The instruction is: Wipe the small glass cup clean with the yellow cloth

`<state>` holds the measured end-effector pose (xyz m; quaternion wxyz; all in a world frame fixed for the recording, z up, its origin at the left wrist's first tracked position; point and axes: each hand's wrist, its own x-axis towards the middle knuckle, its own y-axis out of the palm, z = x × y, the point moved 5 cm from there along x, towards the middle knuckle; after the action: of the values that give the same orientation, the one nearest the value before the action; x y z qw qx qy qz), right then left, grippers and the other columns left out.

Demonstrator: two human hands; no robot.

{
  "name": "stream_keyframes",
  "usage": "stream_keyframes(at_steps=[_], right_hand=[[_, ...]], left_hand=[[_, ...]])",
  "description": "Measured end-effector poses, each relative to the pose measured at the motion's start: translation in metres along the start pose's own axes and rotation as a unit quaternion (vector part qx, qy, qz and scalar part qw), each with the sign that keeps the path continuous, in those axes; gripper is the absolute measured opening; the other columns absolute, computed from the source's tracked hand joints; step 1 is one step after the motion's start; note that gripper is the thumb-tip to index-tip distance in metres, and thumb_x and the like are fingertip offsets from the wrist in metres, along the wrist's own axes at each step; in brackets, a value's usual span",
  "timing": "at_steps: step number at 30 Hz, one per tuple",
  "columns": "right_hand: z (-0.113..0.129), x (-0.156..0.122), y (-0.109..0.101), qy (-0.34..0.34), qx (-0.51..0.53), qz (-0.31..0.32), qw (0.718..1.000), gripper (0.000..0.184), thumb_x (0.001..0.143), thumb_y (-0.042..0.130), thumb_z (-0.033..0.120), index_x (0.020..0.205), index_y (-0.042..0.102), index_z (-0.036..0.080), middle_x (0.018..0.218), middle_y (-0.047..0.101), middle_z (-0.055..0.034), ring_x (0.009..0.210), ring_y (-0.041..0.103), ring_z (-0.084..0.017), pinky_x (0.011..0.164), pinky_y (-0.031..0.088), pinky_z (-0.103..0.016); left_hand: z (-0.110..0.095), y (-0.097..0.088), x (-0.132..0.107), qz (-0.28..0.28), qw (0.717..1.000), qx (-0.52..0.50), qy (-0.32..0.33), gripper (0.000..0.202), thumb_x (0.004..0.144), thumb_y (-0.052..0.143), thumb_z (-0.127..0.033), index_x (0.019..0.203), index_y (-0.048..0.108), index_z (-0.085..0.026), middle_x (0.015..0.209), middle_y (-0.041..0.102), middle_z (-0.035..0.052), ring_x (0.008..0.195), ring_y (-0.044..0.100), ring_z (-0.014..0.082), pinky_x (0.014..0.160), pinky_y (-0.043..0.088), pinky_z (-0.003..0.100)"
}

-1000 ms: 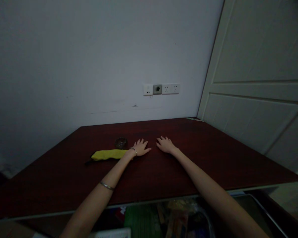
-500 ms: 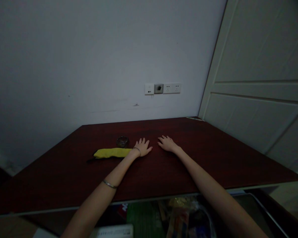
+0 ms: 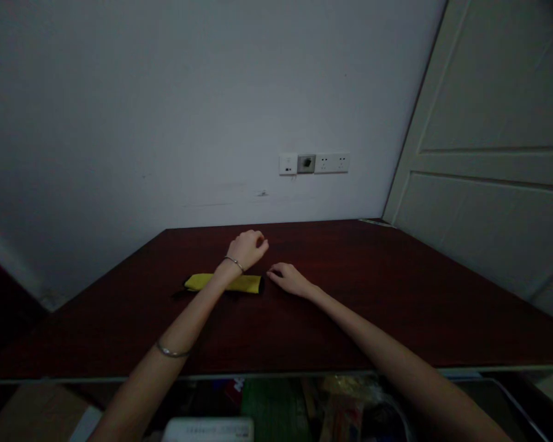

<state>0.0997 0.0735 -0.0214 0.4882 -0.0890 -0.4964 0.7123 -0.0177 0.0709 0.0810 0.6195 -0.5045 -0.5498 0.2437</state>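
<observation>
A yellow oblong thing (image 3: 221,282) with dark ends lies on the dark red table (image 3: 373,294). My left hand (image 3: 251,245) is lifted just behind it, fingers curled into a loose fist; whatever is in them is hidden. Thin bracelets sit on that wrist and forearm. My right hand (image 3: 288,279) rests on the table at the yellow thing's right end, fingers bent and closed against its dark tip. The small dark round object seen earlier is hidden behind my left hand and wrist.
A white wall stands behind the table with a row of sockets (image 3: 313,163). A pale door (image 3: 493,184) is at the right. Below the table's front edge is clutter, with a white box (image 3: 207,430) and a green item (image 3: 270,408).
My left hand lifted off the table and curled over where the small round object stood. My right hand slid left to the yellow thing's end. The camera turned slightly left.
</observation>
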Motion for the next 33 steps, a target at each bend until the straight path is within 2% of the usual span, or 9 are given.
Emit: stream_keyframes(at_steps=[2,4,7,9,11,13,20,26,33], right_hand=[[0.009,0.005,0.007,-0.005,0.008,-0.001,1.000,0.038,0.087,0.038,0.039,0.094,0.065,0.013,0.097,0.066,-0.0108,0.091,0.060,-0.019,0.081,0.041,-0.026],[0.015,0.011,0.015,-0.005,-0.003,0.014,1.000,0.040,0.085,0.041,0.043,0.097,0.065,0.012,0.099,0.066,-0.0118,0.093,0.059,-0.020,0.083,0.040,-0.027],[0.021,0.018,0.025,0.003,-0.042,0.047,0.998,0.037,0.078,0.052,0.041,0.100,0.065,0.013,0.102,0.065,-0.0121,0.097,0.058,-0.023,0.085,0.039,-0.029],[0.025,0.021,0.029,0.013,-0.059,0.063,0.996,0.034,0.075,0.056,0.037,0.098,0.065,0.015,0.102,0.065,-0.0112,0.097,0.058,-0.024,0.085,0.039,-0.029],[0.029,0.023,0.029,0.020,-0.062,0.069,0.996,0.030,0.074,0.057,0.032,0.097,0.066,0.017,0.102,0.065,-0.0099,0.095,0.059,-0.023,0.082,0.040,-0.028],[0.033,0.023,0.027,0.019,-0.054,0.067,0.996,0.028,0.073,0.057,0.028,0.098,0.065,0.018,0.102,0.065,-0.0084,0.094,0.059,-0.022,0.080,0.041,-0.026],[0.032,0.029,0.012,0.044,-0.044,0.039,0.997,0.027,0.072,0.055,0.020,0.096,0.066,0.023,0.095,0.067,-0.0042,0.089,0.061,-0.020,0.073,0.041,-0.024],[0.005,0.039,-0.006,0.129,-0.106,0.016,0.986,0.034,0.067,0.053,0.010,0.096,0.067,0.024,0.096,0.067,-0.0041,0.090,0.058,-0.019,0.071,0.041,-0.023],[-0.006,0.049,-0.007,0.145,-0.162,-0.021,0.976,0.031,0.073,0.048,0.011,0.096,0.066,0.024,0.103,0.059,-0.0082,0.097,0.048,-0.024,0.071,0.041,-0.029]], left_hand=[[0.040,-0.014,0.001,0.025,0.996,0.053,-0.066,0.028,0.079,0.044,-0.038,0.090,0.063,-0.020,0.093,0.065,0.0085,0.086,0.060,0.0235,0.073,0.045,0.032],[0.082,-0.012,-0.001,0.112,0.983,0.094,-0.114,0.025,0.071,0.052,-0.034,0.086,0.065,-0.019,0.092,0.066,0.0102,0.083,0.061,0.0247,0.069,0.045,0.031],[0.125,0.010,-0.013,0.270,0.952,0.108,-0.092,0.022,0.064,0.056,-0.025,0.081,0.067,-0.017,0.088,0.068,0.0113,0.080,0.062,0.0234,0.069,0.045,0.028],[0.141,0.024,-0.025,0.310,0.943,0.093,-0.077,0.025,0.057,0.061,-0.024,0.081,0.068,-0.019,0.085,0.069,0.0075,0.079,0.062,0.0215,0.068,0.045,0.025],[0.147,0.036,-0.036,0.325,0.943,0.051,-0.047,0.041,0.055,0.062,-0.023,0.096,0.066,-0.021,0.092,0.068,0.0053,0.080,0.062,0.0196,0.068,0.045,0.023],[0.151,0.043,-0.045,0.326,0.944,0.025,-0.033,0.046,0.055,0.060,-0.021,0.102,0.064,-0.020,0.094,0.068,0.0058,0.080,0.062,0.0194,0.067,0.045,0.023],[0.167,0.032,-0.050,0.267,0.958,0.060,-0.080,0.024,0.055,0.061,-0.021,0.078,0.067,-0.020,0.080,0.068,0.0051,0.072,0.062,0.0198,0.060,0.044,0.024],[0.146,0.023,-0.046,0.199,0.971,0.074,-0.113,0.026,0.064,0.056,-0.025,0.089,0.064,-0.024,0.087,0.067,0.0060,0.080,0.062,0.0226,0.068,0.045,0.029],[0.133,0.026,-0.043,0.141,0.979,0.066,-0.134,0.025,0.068,0.053,-0.024,0.090,0.064,-0.027,0.092,0.067,0.0057,0.087,0.061,0.0251,0.072,0.045,0.033]])
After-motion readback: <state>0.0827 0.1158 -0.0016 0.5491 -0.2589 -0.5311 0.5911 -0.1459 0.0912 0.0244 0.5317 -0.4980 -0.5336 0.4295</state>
